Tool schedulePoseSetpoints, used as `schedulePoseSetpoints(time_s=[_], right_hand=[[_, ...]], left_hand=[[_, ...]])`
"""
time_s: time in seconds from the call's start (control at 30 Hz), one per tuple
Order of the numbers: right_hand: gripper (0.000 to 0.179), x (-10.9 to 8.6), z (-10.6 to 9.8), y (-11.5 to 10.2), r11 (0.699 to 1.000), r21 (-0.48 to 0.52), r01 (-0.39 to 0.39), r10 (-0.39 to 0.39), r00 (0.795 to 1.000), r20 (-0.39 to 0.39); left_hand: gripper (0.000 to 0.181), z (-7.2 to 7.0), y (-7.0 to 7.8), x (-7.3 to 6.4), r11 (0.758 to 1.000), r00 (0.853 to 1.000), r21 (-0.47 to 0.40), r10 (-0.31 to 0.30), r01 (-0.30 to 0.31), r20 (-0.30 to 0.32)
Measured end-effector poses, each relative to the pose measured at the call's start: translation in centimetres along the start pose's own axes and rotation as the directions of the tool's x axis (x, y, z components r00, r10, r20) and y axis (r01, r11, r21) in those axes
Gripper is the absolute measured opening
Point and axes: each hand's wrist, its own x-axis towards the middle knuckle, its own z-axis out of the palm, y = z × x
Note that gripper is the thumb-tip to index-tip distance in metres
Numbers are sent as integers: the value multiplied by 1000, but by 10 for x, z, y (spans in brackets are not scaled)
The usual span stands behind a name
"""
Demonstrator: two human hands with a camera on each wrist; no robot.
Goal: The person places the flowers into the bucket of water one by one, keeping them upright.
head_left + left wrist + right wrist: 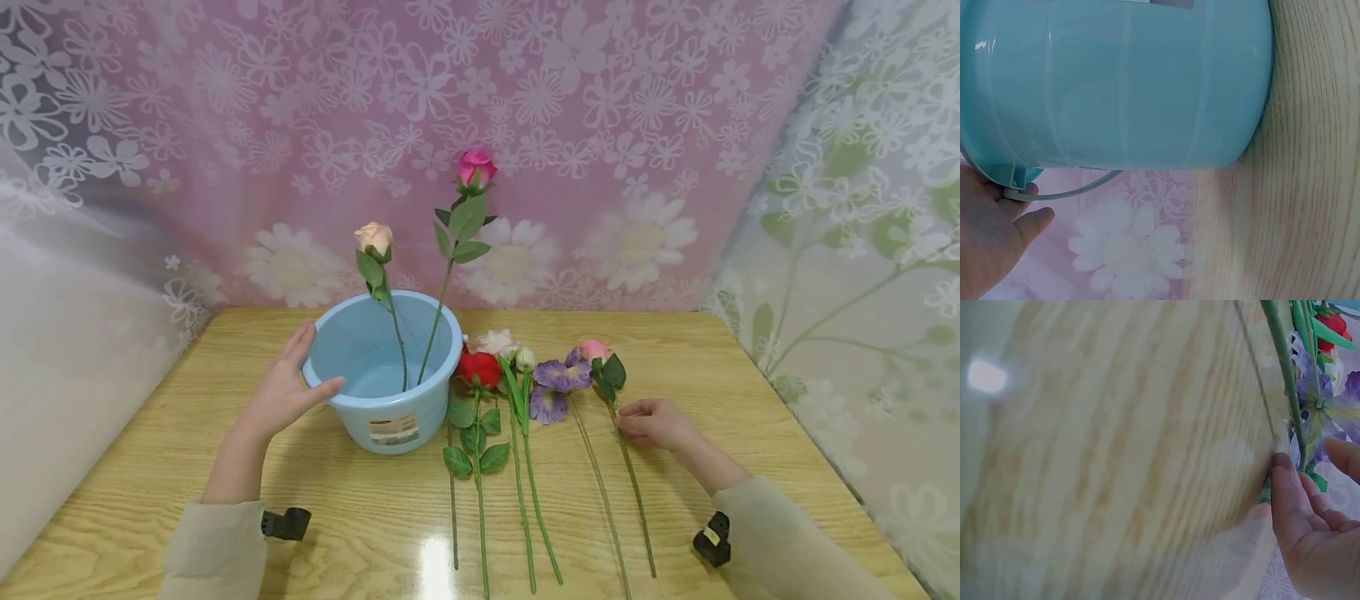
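A light blue bucket point(393, 421) stands left of centre, holding a peach rose point(374, 238) and a magenta rose point(476, 169). My left hand point(281, 387) rests against its left rim, fingers extended and thumb spread toward the front. In the left wrist view, the fingers are partly hidden behind the rim beside the bucket handle point(1079, 189). On the table lies a pink rose point(595, 350) with green leaves. My right hand point(660, 427) is at its stem point(1289, 387); in the right wrist view, the thumb stands apart from the fingers with the stem between them.
Between bucket and right hand lie a red rose point(480, 368), a white flower point(497, 341), a whitish-green bud point(525, 359) and a purple flower point(561, 375), their stems toward me. The wooden table point(360, 533) meets a pink floral curtain point(360, 108) behind.
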Motion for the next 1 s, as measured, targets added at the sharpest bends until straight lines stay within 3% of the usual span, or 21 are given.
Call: schedulePoseSetpoints(time_s=[0.43, 0.73, 1.0], right_hand=[[38, 4, 4, 5, 998, 50, -39, 37, 999, 24], [38, 5, 5, 7, 983, 153, -98, 94, 995, 36], [40, 5, 5, 6, 971, 214, -103, 94, 994, 51]], left_hand=[[93, 1, -1, 0, 1000, 1000, -9, 0, 0, -6], [92, 3, -2, 0, 1000, 1000, -13, 11, -11, -17], [93, 2, -3, -1, 1000, 1000, -23, 10, -10, -14]])
